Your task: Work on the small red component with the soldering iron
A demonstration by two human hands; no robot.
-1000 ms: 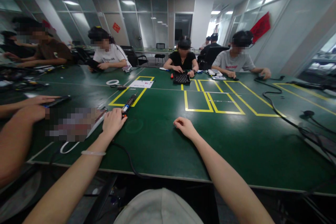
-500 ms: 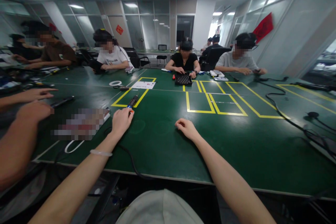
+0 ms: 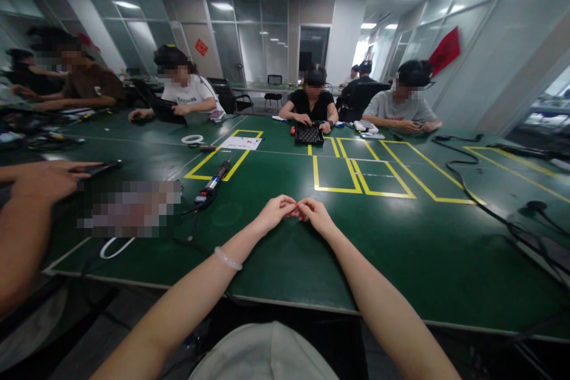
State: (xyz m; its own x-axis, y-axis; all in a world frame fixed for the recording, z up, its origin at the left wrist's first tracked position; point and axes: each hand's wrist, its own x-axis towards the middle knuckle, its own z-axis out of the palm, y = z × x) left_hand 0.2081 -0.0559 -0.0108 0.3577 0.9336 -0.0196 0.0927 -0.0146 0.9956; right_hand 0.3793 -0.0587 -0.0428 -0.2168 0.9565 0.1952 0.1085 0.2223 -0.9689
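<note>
Both hands meet over the green table [image 3: 267, 261], fingertips together. A tiny orange-red piece [image 3: 296, 206], too small to name, shows between them. My left hand [image 3: 276, 214], below a pale bracelet [image 3: 228, 258], pinches that piece. My right hand [image 3: 315, 215] has its fingers curled and pressed together against it; anything else inside is hidden. Left of my hands lies a slim powered screwdriver [image 3: 217, 181], black and blue with a cable at its near end. It rests across the yellow tape outline and nobody holds it.
A blurred-out flat item [image 3: 133, 208] lies at left, near a neighbour's hands [image 3: 42, 181]. A paper sheet [image 3: 241, 143] and white ring [image 3: 192, 139] sit farther back. Across the table, a person works at a black tray [image 3: 309, 134]. Black cables [image 3: 490, 209] run along the right.
My left hand has left the screwdriver and moved right to meet my right hand. The screwdriver is now fully visible on the table. My right hand has hardly moved.
</note>
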